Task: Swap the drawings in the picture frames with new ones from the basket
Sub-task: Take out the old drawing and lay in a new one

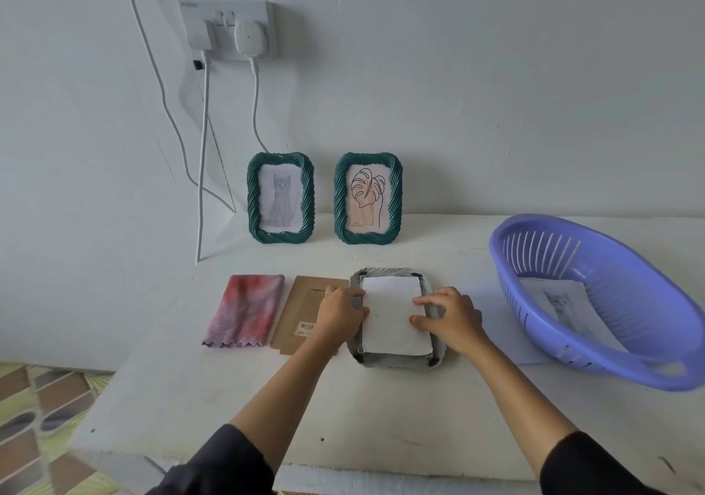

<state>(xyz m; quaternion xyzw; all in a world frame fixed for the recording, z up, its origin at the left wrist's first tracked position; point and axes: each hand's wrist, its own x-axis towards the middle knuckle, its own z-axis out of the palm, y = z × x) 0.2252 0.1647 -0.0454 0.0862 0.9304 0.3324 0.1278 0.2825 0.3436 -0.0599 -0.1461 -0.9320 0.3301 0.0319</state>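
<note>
1. Both arms, in dark sleeves, are stretched forward over the white surface (213, 399), and the hands are set well apart on opposite sides of a white sheet (393, 317).
2. The left hand (341, 315) is curled against the sheet's left edge. Its fingertips are hidden, so whether anything is gripped cannot be told.
3. The right hand (448, 319) is laid on the sheet's right edge. Its thumb and bent fingertips are pressed on top, with nothing clasped.
4. The sheet is seated in the back of a face-down frame (438, 357), which lies flat near the front middle of the surface.
5. A purple basket (648, 345) is placed at the right, tilted. One drawing of a cat (560, 303) is held inside it.
6. Two green frames are stood upright against the wall behind. A cat drawing (281, 200) is shown in the left frame (253, 204) and a leaf drawing (368, 197) in the right frame (396, 204).
7. A brown cardboard backing (299, 311) is laid just left of the face-down frame, partly under the left hand. A folded pink cloth (246, 309) is placed beside it.
</note>
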